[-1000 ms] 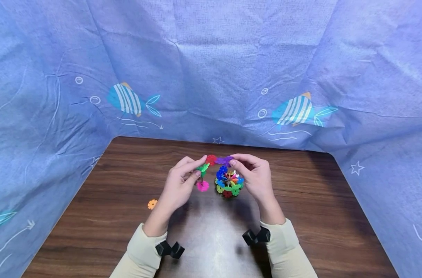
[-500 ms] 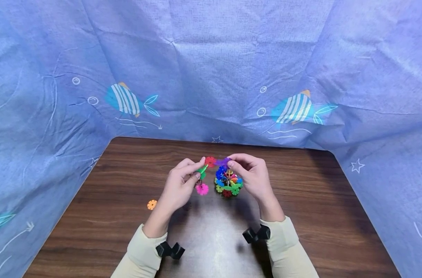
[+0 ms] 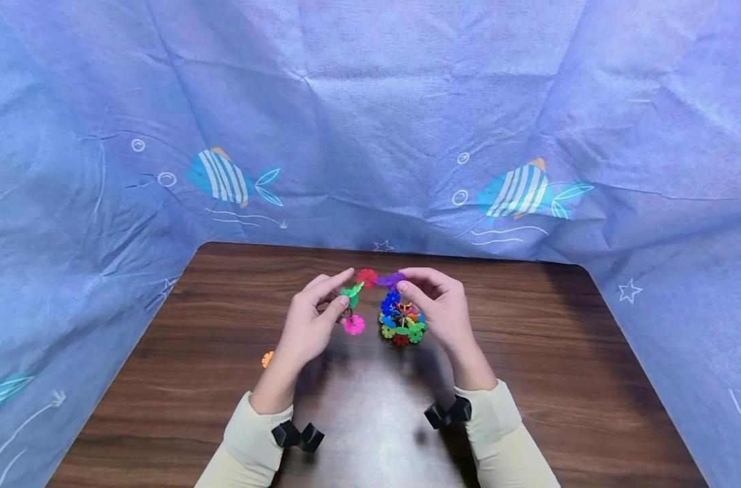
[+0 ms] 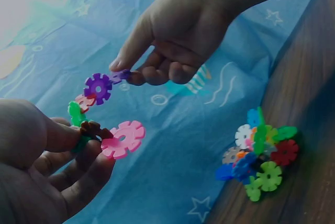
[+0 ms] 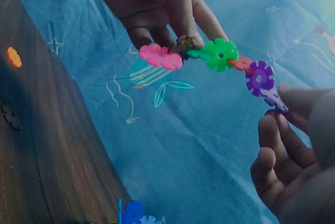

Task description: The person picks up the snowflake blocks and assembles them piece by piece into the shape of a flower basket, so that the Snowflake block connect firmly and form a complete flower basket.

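Note:
A curved chain of interlocking plastic snowflake discs spans my two hands above the table. Its pink disc [image 3: 354, 324] hangs at the left end, then come a brown disc [image 5: 184, 45], green discs [image 5: 222, 55], a red disc [image 3: 367, 276] and purple discs [image 4: 98, 89]. My left hand [image 3: 308, 322] holds the chain by the green and brown part, with the index finger extended toward the red disc. At the other end, my right hand [image 3: 442, 310] pinches the last purple disc between thumb and fingers.
Below the chain, a round cluster of joined multicoloured discs [image 4: 269, 176] stands on the brown wooden table [image 3: 529, 339]. A loose orange disc [image 5: 14, 57] and a dark disc [image 5: 11, 116] lie on the left side. A blue fish-print cloth [image 3: 370, 135] hangs behind.
My left index finger has lifted away from the red disc. The purple end has shifted slightly left with my right hand; the cluster stays put.

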Demonstrator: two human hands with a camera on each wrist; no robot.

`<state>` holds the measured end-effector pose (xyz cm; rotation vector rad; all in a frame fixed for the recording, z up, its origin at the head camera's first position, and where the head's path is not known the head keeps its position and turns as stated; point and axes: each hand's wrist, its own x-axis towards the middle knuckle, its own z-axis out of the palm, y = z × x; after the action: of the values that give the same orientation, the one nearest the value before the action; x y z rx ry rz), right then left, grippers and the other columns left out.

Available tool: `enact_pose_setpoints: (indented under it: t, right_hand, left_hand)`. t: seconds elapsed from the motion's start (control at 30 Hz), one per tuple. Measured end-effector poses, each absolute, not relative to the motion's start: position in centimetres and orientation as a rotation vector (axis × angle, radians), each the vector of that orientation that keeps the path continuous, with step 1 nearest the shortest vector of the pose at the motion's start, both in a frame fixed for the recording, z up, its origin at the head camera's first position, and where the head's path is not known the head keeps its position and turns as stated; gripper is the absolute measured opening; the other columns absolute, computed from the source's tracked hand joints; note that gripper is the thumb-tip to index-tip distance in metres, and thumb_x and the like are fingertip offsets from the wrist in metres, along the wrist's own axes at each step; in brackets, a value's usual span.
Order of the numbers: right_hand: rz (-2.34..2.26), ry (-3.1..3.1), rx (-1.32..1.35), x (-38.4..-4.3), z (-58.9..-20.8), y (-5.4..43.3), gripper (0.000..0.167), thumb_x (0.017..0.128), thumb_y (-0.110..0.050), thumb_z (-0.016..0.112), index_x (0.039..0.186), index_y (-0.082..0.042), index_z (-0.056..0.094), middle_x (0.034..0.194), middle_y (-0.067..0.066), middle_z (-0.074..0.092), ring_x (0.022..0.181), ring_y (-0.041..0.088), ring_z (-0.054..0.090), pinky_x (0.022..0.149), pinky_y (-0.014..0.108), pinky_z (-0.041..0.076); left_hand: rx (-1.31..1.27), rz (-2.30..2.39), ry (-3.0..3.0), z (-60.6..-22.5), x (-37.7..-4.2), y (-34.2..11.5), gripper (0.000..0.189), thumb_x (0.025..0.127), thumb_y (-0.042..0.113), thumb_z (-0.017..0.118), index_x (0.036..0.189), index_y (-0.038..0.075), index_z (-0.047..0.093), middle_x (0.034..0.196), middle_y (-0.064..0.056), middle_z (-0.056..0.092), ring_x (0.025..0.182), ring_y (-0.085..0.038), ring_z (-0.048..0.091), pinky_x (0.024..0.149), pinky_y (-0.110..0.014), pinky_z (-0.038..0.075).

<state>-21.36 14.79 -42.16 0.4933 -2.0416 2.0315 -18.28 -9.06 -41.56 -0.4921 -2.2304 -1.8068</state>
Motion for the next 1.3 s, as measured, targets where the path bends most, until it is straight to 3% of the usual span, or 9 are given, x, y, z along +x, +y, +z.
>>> enact_pose_setpoints:
  t: [0.13, 0.3, 0.5, 0.77, 0.93, 1.1, 1.3]
  right_hand:
    - [2.07, -2.035, 0.433, -21.2, -42.4, 14.5, 0.028, 0.093, -0.003, 0.073, 0.12, 0.004, 0.07, 0.084, 0.002, 0.071, 0.062, 0.012, 0.06, 0.05, 0.022, 0.049]
    - [1.849, -2.324, 0.53, -21.3, -43.5, 12.5, 0.02, 0.092, -0.011, 0.077, 0.111, -0.004, 0.075, 0.087, 0.007, 0.073, 0.064, 0.009, 0.061, 0.056, 0.024, 0.053]
    - [1.376, -2.712, 0.861, -21.3, -45.6, 8.2, 0.016, 0.09, -0.018, 0.079, 0.104, -0.01, 0.077, 0.09, -0.001, 0.076, 0.077, 0.008, 0.068, 0.072, 0.025, 0.058]
    - [0.812, -2.992, 1.131, -21.1, -48.6, 5.2, 0.022, 0.09, -0.031, 0.08, 0.106, -0.016, 0.078, 0.089, -0.009, 0.076, 0.086, 0.008, 0.07, 0.075, 0.027, 0.058]
    - [0.557, -3.013, 1.152, -20.6, -49.5, 4.7, 0.017, 0.087, -0.037, 0.082, 0.095, -0.022, 0.078, 0.085, -0.008, 0.072, 0.082, 0.013, 0.067, 0.07, 0.031, 0.056]
    - [0.53, -2.991, 1.147, -20.3, -49.7, 4.5, 0.014, 0.086, -0.033, 0.083, 0.091, -0.021, 0.077, 0.082, -0.007, 0.069, 0.079, 0.013, 0.065, 0.068, 0.029, 0.055]
    - [0.913, -2.995, 1.05, -20.3, -49.6, 5.2, 0.012, 0.085, -0.018, 0.083, 0.092, -0.017, 0.073, 0.08, -0.009, 0.073, 0.076, 0.003, 0.066, 0.071, 0.02, 0.055]
  left_hand:
    - [-0.47, -1.786, -2.147, -41.1, -18.6, -9.5, 0.041, 0.096, -0.002, 0.067, 0.136, 0.006, 0.067, 0.097, -0.015, 0.065, 0.074, -0.014, 0.067, 0.065, -0.033, 0.063]
    - [-0.438, -1.781, -2.045, -40.5, -18.9, -10.0, 0.039, 0.095, -0.004, 0.069, 0.133, 0.004, 0.068, 0.096, -0.017, 0.065, 0.078, -0.01, 0.067, 0.067, -0.023, 0.06]
    - [-0.468, -1.79, -2.039, -40.1, -18.8, -10.4, 0.042, 0.096, -0.005, 0.065, 0.137, 0.004, 0.065, 0.097, -0.018, 0.063, 0.077, -0.011, 0.066, 0.069, -0.028, 0.062]
    - [-0.441, -1.949, -2.025, -40.3, -18.6, -10.5, 0.05, 0.094, -0.017, 0.055, 0.141, -0.001, 0.06, 0.101, -0.022, 0.058, 0.082, -0.013, 0.066, 0.07, -0.031, 0.064]
    - [-0.408, -1.993, -1.997, -40.4, -18.4, -10.3, 0.047, 0.092, -0.018, 0.055, 0.136, -0.003, 0.062, 0.101, -0.022, 0.059, 0.082, -0.013, 0.064, 0.068, -0.035, 0.064]
    - [-0.404, -2.015, -1.986, -40.4, -18.3, -10.3, 0.046, 0.092, -0.018, 0.054, 0.135, -0.004, 0.062, 0.102, -0.022, 0.059, 0.082, -0.013, 0.063, 0.067, -0.035, 0.064]
    - [-0.399, -2.032, -1.989, -40.4, -17.9, -10.3, 0.046, 0.093, -0.017, 0.054, 0.136, -0.004, 0.061, 0.097, -0.021, 0.06, 0.081, -0.013, 0.062, 0.066, -0.033, 0.063]
